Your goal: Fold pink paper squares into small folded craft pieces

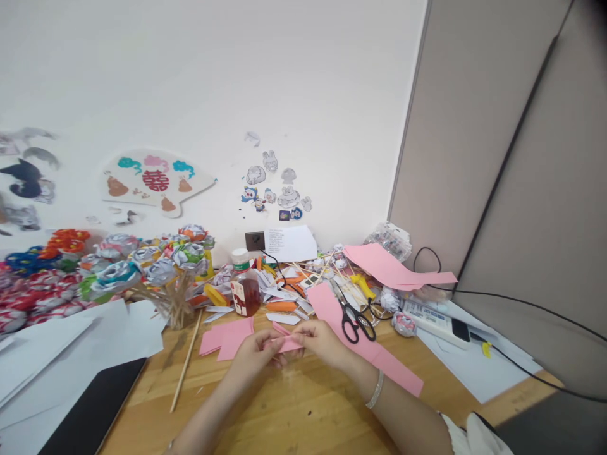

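Between my two hands is a small folded piece of pink paper. My left hand pinches its left end, and my right hand grips the right end with thumb and fingers closed. A stack of pink paper squares lies flat on the table just left of my left hand. Black-handled scissors rest on a long pink paper strip, to the right of my right hand. A thin wooden stick lies farther left.
Paper flowers on sticks crowd the back left, beside a jar of dark red liquid. Loose paper scraps cover the back. White sheets and a black flat object lie left; a white power strip with cables stands right.
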Demonstrator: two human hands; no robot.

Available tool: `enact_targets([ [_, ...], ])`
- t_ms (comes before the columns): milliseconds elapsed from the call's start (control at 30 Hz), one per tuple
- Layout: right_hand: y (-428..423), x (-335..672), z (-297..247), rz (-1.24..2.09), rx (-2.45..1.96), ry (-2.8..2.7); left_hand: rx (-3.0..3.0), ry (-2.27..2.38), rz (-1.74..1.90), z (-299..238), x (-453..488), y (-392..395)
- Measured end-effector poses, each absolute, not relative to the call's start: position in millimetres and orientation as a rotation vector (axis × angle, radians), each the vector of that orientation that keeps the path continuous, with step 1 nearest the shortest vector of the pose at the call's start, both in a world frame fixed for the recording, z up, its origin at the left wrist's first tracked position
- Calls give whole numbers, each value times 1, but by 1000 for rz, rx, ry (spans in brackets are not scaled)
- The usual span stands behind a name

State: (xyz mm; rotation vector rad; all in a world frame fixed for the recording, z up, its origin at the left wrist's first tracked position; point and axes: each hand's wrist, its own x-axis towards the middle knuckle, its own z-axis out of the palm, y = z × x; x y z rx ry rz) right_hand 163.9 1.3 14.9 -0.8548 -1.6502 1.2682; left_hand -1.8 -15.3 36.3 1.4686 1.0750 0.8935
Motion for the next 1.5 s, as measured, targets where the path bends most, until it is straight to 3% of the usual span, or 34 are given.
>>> enact_targets([
  [333, 13, 172, 7, 1399, -804, -1621, 1511, 1068, 935, 41, -4, -16],
  [933, 12, 172, 7, 1325, -829, -1594, 1485, 1052, 947, 37, -5, -13],
  [1200, 10, 168, 2, 1031, -915, -1712, 1548, 1187, 884, 30, -2, -14],
  [1500, 9, 167, 6, 1116, -935, -1670, 1516, 1111, 884, 33, -4, -15],
])
